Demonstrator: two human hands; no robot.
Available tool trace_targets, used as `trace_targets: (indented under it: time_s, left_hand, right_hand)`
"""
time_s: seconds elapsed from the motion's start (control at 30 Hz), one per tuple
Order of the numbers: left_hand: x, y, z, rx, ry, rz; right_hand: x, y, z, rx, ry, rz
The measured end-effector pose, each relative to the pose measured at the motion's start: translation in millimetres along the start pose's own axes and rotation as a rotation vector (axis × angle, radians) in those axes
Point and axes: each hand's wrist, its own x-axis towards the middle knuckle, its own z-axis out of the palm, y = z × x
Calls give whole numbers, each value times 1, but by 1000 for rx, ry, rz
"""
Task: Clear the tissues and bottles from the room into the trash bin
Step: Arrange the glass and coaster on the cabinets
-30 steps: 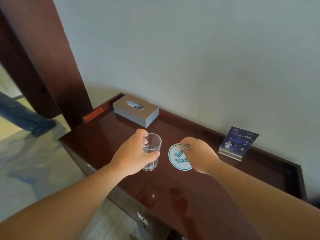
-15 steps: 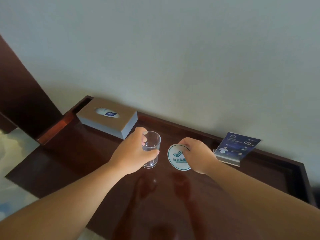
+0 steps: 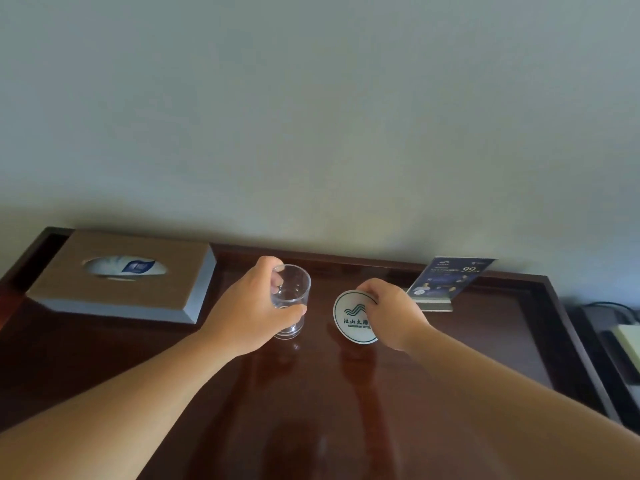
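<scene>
Left hand (image 3: 249, 317) curled round upright glass (image 3: 292, 299). Right hand (image 3: 394, 313) pinches coaster (image 3: 351, 318) edge. Tissue box (image 3: 124, 285) left, card (image 3: 446, 278) right, on table (image 3: 311, 410).

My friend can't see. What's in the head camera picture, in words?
A person's left hand grips a clear glass while the right hand pinches the edge of a round white coaster beside it, over a dark wooden table. A tissue box sits at the left by the wall, and a small blue card stands at the right.
</scene>
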Motion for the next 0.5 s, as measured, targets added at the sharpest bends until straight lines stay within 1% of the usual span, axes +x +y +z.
trace_targets:
  time_s: [0.13,0.37,0.5]
  left_hand:
    - [10,-8,1,0,-14,15]
    - [20,-9,1,-9,-1,-9]
    - [23,-8,1,-8,3,-15]
  right_hand:
    - [14,3,4,25,8,47]
    - [45,4,4,59,26,49]
    - [59,9,8,80,33,84]
